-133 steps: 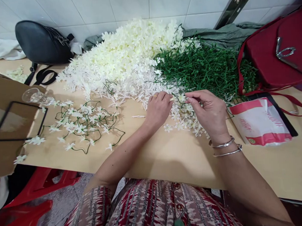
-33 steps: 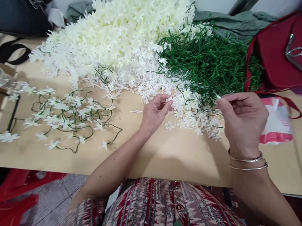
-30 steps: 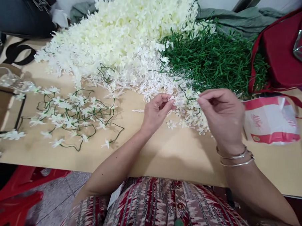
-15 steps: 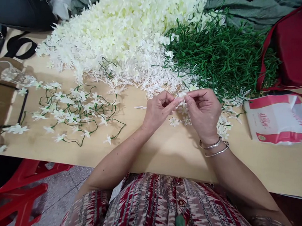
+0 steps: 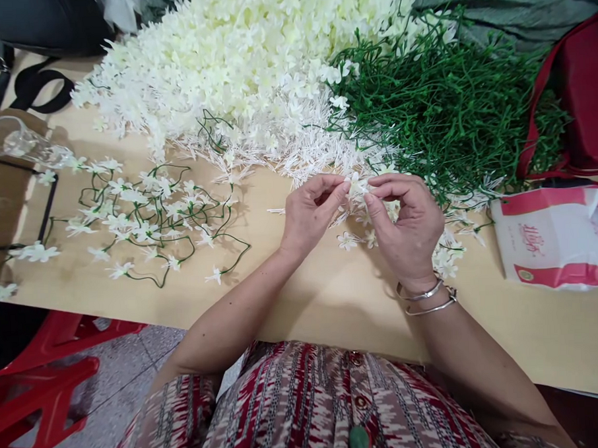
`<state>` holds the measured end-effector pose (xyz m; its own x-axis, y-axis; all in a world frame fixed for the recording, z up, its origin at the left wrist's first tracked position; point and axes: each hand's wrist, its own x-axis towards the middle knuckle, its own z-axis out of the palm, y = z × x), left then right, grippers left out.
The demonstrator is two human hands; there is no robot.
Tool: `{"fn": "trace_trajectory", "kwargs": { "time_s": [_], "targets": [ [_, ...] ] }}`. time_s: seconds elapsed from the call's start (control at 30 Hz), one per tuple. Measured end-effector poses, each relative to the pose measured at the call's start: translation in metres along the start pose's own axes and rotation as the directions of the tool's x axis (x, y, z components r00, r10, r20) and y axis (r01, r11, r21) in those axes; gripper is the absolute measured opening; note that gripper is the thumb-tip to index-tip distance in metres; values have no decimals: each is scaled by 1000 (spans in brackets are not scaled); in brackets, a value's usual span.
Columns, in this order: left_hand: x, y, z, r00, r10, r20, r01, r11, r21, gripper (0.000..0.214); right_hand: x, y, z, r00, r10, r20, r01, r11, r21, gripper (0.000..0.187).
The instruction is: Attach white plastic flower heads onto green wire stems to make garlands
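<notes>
While the table [image 5: 327, 308] is loaded with a huge heap of white blossoms [image 5: 242, 61] at the back, plus a messy tangle of green stems [image 5: 447, 112] right up against it, the right hand [image 5: 409, 227] and left hand [image 5: 312, 215] meet just in front, fingertips [image 5: 378, 211] pinching one tiny white flower [image 5: 357, 184] between them.

Bright, cool, rather even light fills the view, seemingly from overhead, and lies clean across the table [image 5: 482, 338]. Soft-edged shadows pool on the wood between the forearms. The heap of white flowers [image 5: 252, 61] is close to washed out, its petals merging, while the green stems [image 5: 452, 105] keep deep contrast. Small glints show on the bracelets [image 5: 424, 295] and the clear cup [image 5: 30, 143]. Focus is fair overall — fine detail at the fingertips goes soft — and wide-angle stretching tilts the table's front edge toward both sides.
</notes>
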<state>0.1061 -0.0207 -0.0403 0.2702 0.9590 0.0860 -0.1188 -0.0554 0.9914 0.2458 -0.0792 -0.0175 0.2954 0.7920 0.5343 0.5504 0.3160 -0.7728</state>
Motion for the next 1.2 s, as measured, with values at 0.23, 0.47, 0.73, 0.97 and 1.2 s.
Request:
{"fn": "trace_trajectory", "kwargs": {
  "time_s": [0.23,0.47,0.73,0.97,1.2],
  "targets": [
    [-4,6,1,997,80,0,-79,993,85,42,-1,2,3,996,89,-11,-89,995,-35,7],
    [-5,6,2,985,168,37,-172,970,174,34,-4,7,8,979,201,22,-202,967,153,9],
    [-5,5,2,971,231,66,-241,927,289,31,-1,3,9,925,377,41,-372,880,296,13],
    [-5,4,1,931,339,137,-366,857,363,20,0,5,9,910,414,21,-397,855,334,11],
    [-6,3,4,987,152,58,-157,982,109,33,1,8,6,924,381,9,-361,866,345,12]
  ]
}}
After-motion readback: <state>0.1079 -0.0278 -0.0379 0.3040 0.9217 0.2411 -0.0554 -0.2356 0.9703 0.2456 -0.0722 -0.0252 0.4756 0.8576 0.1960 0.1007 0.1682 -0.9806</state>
